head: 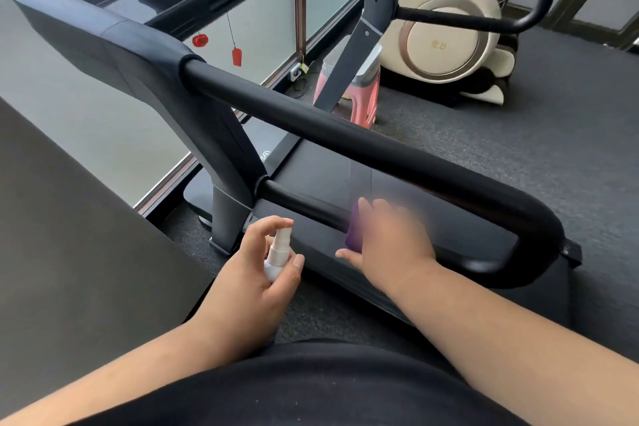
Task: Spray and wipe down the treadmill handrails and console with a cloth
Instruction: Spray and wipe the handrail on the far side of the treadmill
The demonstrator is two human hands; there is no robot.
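Fingers (276,228) curl round slim white spray bottle (276,256); purple cloth (354,232) against padded handrail (304,204).

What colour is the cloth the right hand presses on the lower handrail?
Purple cloth, blurred by motion; the head view shows it.

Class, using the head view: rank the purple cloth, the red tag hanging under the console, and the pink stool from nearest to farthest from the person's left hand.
Measured from the left hand, which grips the spray bottle:
1. Purple cloth: just to the right, under the right hand on the lower handrail.
2. Red tag: hanging well above, beneath the console.
3. Pink stool: farthest, on the floor beyond the treadmill.
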